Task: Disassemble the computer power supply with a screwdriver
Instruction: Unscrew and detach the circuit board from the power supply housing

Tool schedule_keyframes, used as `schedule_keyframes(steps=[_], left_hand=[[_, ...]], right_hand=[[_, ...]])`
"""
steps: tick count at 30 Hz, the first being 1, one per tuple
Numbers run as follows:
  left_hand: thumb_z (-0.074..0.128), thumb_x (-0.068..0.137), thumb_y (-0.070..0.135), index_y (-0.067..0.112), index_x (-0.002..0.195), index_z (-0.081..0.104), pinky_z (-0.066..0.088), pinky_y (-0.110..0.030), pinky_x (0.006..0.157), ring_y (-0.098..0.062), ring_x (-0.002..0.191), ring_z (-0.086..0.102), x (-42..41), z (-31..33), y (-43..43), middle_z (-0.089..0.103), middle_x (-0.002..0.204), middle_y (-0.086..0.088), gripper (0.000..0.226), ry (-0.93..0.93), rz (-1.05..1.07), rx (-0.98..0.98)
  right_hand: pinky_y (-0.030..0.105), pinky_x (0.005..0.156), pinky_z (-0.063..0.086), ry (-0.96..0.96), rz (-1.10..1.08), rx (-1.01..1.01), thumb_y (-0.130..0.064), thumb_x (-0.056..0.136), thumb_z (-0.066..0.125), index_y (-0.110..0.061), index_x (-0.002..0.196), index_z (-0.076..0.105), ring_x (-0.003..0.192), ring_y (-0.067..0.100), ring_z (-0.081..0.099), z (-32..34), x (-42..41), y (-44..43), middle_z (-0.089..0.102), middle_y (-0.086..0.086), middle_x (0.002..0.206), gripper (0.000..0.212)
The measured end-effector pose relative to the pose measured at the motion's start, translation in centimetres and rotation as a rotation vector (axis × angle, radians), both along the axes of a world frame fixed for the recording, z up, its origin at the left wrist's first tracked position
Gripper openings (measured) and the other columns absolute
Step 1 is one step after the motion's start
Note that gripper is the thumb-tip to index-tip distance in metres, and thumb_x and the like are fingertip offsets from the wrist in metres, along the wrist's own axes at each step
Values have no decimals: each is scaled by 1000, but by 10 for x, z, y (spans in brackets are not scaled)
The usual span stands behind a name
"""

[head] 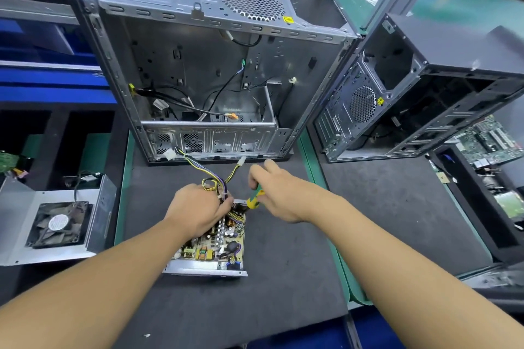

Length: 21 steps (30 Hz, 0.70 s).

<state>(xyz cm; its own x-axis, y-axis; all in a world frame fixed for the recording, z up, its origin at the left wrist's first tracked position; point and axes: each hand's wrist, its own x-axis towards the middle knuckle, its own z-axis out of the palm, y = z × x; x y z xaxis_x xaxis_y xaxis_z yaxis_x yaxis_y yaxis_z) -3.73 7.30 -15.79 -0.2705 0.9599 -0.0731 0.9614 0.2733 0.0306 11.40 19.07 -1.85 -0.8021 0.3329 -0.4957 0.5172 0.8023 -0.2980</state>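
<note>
The opened power supply (211,249) lies on the dark mat, its yellow circuit board bare in a metal tray. My left hand (197,211) grips the bundle of yellow and black cables (211,176) at the board's far end. My right hand (276,190) holds a screwdriver (255,198) with a green and yellow handle, its tip pointing down at the far right corner of the supply. The tip itself is hidden.
An empty grey computer case (198,65) stands open just behind the supply. A second case (425,88) lies at the right, with circuit boards (490,142) beside it. The removed cover with a fan (56,224) sits at the left. Blue bins line the left edge.
</note>
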Motion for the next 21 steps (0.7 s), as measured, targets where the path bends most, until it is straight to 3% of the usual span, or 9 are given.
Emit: schedule_keyframes(steps=[3,5,7,9,12,15,18,20,21], left_hand=[[1,97,52,29,101,61,39,-31,67,-20,77,56,-2,-1,0,52,74,6,65,-21,-19,38],[7,100,49,31,103,58,41,-31,68,-21,77,57,-3,-2,0,55,76,6,54,-13,-48,62],[12,103,46,30,103,55,45,-33,70,-22,77,58,-2,-2,-1,54,74,6,46,-13,-67,72],[14,104,45,30,103,55,45,-32,68,-21,78,60,-3,-1,-2,59,75,6,44,3,-73,61],[14,103,49,25,80,56,40,-31,58,-20,68,56,0,1,-2,51,62,5,53,40,-28,16],[5,96,57,18,57,41,32,-30,53,-19,63,50,4,1,-1,42,54,5,66,48,68,-19],[4,96,58,18,57,41,28,-29,51,-19,63,52,8,1,-3,41,53,6,67,52,122,-28],[4,96,58,18,60,43,25,-29,50,-20,61,50,11,-1,-6,39,53,6,67,54,155,-42],[4,96,58,18,60,44,24,-29,50,-20,60,49,12,0,-6,39,53,6,67,54,174,-48]], right_hand=[[38,69,36,-8,3,-26,-12,96,45,-25,111,36,94,25,40,-2,5,0,35,2,107,22],[40,71,38,2,-34,60,-37,101,44,-18,114,34,97,31,47,-5,4,-2,41,6,106,25],[38,59,36,-20,-49,214,-53,100,37,-17,104,29,86,33,55,-7,2,-4,45,7,92,37],[36,53,31,20,42,279,-47,102,36,-17,97,25,81,35,59,-10,0,-5,46,5,85,32],[39,69,37,90,208,130,-18,99,47,-15,108,34,93,31,49,-7,-2,0,42,5,103,16],[37,81,37,37,248,6,-4,89,45,-16,117,39,97,21,33,-2,-5,9,34,0,111,31],[47,85,44,6,173,34,-32,96,47,-19,124,35,109,29,39,-5,-8,7,39,6,119,33],[45,75,44,29,124,105,-55,98,35,-19,123,33,104,33,50,-7,-11,5,47,11,113,44],[43,70,42,57,129,155,-57,100,30,-18,120,32,97,35,55,-8,-13,6,52,12,107,44]])
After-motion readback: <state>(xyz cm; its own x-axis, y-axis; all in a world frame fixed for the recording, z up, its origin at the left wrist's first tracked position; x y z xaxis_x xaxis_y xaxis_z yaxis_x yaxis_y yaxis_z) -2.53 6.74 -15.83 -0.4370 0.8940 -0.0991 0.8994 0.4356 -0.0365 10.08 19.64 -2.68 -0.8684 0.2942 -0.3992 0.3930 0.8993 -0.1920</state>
